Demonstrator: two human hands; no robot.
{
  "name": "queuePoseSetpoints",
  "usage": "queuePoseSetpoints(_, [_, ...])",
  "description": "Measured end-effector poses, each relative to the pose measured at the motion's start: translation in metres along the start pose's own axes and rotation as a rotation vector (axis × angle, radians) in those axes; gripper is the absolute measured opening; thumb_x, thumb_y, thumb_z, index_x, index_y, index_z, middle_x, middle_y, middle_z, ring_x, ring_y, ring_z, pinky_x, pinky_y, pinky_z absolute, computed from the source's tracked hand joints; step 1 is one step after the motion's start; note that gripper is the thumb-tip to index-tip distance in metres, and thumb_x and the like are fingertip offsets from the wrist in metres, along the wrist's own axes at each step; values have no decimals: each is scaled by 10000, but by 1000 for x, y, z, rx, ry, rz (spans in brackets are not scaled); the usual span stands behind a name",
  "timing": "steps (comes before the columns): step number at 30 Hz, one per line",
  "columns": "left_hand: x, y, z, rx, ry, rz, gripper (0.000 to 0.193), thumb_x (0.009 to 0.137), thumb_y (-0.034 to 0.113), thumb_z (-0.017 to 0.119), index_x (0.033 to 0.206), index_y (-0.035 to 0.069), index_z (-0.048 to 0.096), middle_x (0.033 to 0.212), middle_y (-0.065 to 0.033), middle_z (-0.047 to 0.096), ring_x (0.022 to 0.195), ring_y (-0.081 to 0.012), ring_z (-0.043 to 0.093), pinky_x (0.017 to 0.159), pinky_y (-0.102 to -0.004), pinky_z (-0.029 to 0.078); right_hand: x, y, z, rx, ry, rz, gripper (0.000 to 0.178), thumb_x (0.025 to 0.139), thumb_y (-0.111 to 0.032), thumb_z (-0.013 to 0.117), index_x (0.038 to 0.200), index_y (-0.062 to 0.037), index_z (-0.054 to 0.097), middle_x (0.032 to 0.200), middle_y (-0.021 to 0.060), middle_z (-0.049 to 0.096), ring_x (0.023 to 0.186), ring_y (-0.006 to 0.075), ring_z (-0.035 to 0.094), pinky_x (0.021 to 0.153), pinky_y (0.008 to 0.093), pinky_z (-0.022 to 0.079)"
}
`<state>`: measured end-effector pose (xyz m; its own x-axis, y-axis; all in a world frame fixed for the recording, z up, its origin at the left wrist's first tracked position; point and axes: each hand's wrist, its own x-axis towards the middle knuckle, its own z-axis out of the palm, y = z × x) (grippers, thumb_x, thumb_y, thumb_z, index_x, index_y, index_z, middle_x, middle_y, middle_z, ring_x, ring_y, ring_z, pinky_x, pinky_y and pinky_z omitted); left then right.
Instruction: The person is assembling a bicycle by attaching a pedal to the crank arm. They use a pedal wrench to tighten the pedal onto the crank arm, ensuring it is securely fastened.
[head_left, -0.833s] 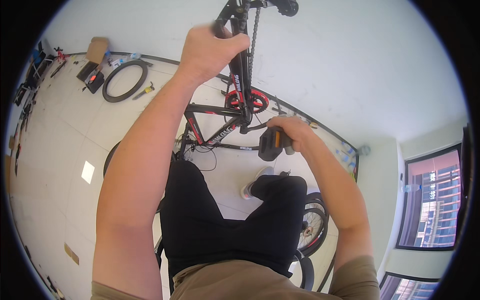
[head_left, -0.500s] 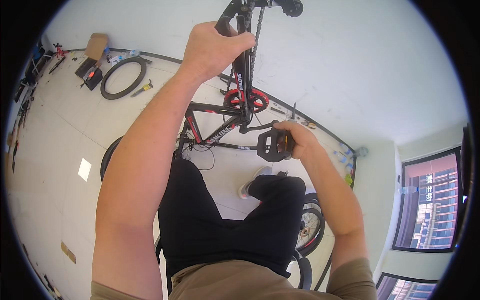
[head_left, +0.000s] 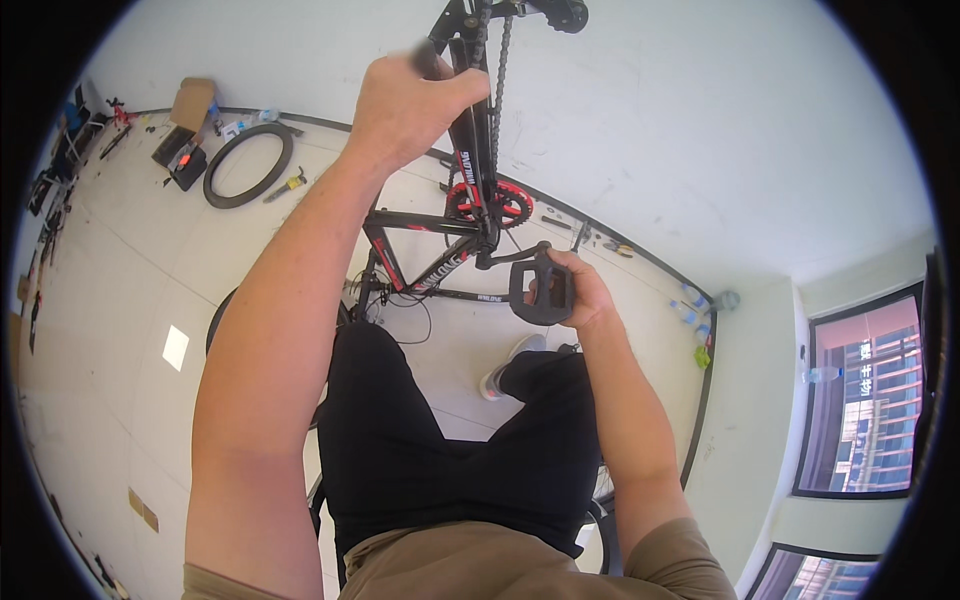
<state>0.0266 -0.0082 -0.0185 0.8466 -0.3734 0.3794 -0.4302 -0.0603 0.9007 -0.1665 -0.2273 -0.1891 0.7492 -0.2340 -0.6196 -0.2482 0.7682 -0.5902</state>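
The right hand (head_left: 578,290) is closed around the black pedal (head_left: 541,290), which sits just right of the bike frame (head_left: 470,200) at the end of the crank, below the red chainring (head_left: 487,204). The frame's long tube runs up and away; the left hand (head_left: 412,105) clenches it higher, beside the chain (head_left: 498,75). Beyond the frame, a loose tyre (head_left: 248,165) lies on the pale tiled floor (head_left: 120,290) by the white wall (head_left: 700,130).

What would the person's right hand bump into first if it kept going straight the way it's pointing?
The right hand already grips the black pedal, pointing toward the bike. Pushed straight on, it would probably meet the crank arm and the red chainring behind it, though depth is hard to judge here.
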Motion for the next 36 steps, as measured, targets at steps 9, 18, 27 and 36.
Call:
queuePoseSetpoints(9, [2, 1, -3, 55, -7, -11, 341, 700, 346, 730, 650, 35, 596, 618, -22, 576, 603, -122, 525, 597, -289, 432, -48, -27, 48, -726, 276, -305, 311, 791, -241, 742, 847, 58, 679, 695, 66, 617, 537, 147, 552, 461, 294, 450])
queuePoseSetpoints(18, [4, -4, 1, 0, 7, 13, 361, 736, 341, 736, 613, 76, 524, 606, 42, 453, 596, -92, 392, 562, -279, 344, -46, -36, 77, -1072, 374, -332, 331, 728, -209, 771, 844, 51, 601, 721, 74, 602, 569, 142, 546, 475, 332, 415])
queuePoseSetpoints(27, [3, -3, 0, 2, 7, 38, 357, 736, 342, 742, 623, 66, 545, 611, 38, 462, 604, -95, 399, 568, -282, 349, -42, -37, 74, -950, 372, -227, 251, 741, -132, 757, 848, 55, 629, 745, 85, 637, 597, 164, 610, 494, 332, 475])
queuePoseSetpoints(36, [2, -4, 2, 9, 23, 35, 368, 734, 346, 743, 609, 74, 529, 603, 40, 461, 596, -92, 405, 566, -283, 355, -30, -28, 30, -617, 223, -257, 186, 804, -153, 760, 854, 1, 669, 755, 65, 650, 596, 132, 582, 538, 293, 492])
